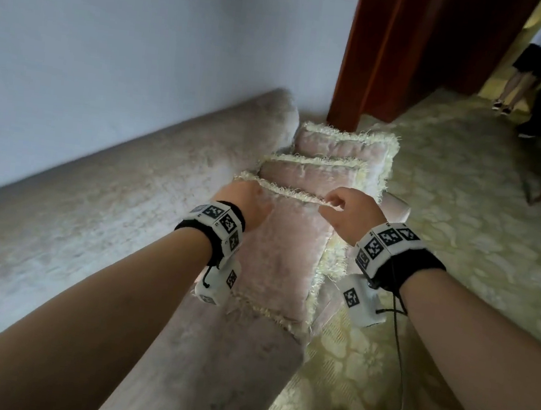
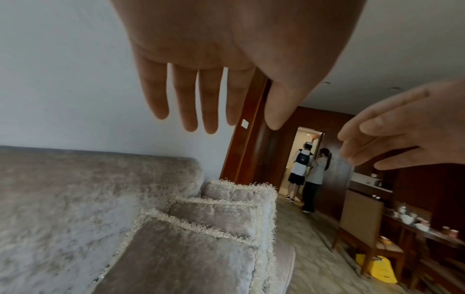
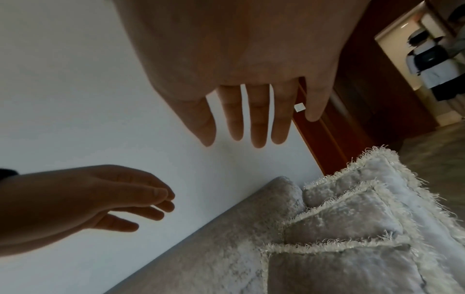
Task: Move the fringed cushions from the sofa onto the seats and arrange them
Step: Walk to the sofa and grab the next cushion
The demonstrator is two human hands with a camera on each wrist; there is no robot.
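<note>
Three fringed cushions (image 1: 295, 241) overlap along the sofa (image 1: 92, 218) arm. Left hand (image 2: 214, 65) and right hand (image 3: 241, 79) hover relaxed, fingers straight; only the left wrist view shows a chair (image 2: 362, 216).

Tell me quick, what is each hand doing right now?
Left hand: open, fingers straight, holding nothing.
Right hand: open, fingers straight, holding nothing.

Wooden doorframe (image 1: 364, 53), two bystanders (image 2: 305, 177)
</note>
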